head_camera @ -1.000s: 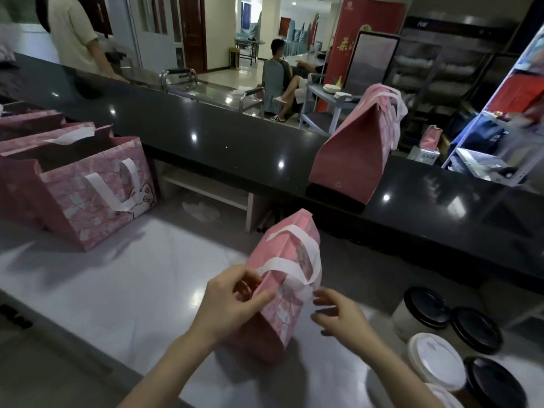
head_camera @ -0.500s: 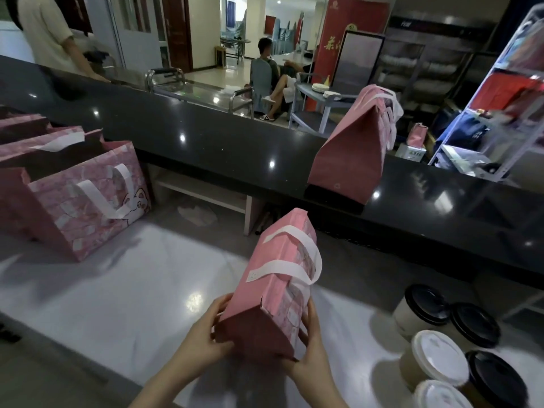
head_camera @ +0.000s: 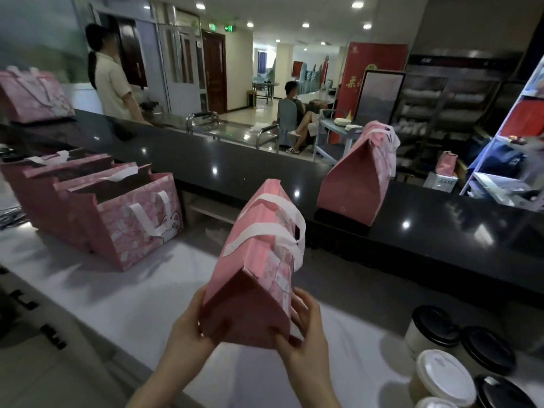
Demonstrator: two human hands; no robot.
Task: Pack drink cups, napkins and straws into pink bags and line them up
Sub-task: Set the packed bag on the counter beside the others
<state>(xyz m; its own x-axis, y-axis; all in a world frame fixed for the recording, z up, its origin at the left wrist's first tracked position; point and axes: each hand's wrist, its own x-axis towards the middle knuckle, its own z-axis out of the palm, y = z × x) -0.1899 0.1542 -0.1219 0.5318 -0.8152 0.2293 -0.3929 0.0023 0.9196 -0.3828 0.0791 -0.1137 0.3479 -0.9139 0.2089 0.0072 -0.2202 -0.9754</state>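
Observation:
A folded-shut pink bag (head_camera: 259, 260) with white handles is lifted off the white counter (head_camera: 123, 298), tilted away from me. My left hand (head_camera: 188, 328) grips its bottom left corner and my right hand (head_camera: 306, 334) grips its bottom right side. Several open pink bags (head_camera: 117, 213) stand in a row at the left. Another closed pink bag (head_camera: 356, 178) stands on the black upper counter (head_camera: 441, 219). Lidded drink cups (head_camera: 441, 375), some with black lids and some with white, cluster at the lower right.
One more pink bag (head_camera: 32, 95) sits on the black ledge at far left. Beyond the counter a person (head_camera: 112, 81) stands and another person (head_camera: 294, 113) sits. Shelves (head_camera: 512, 148) stand at the right.
My hands went from the bag's handles down to its base and lifted it off the counter. The view has tilted upward.

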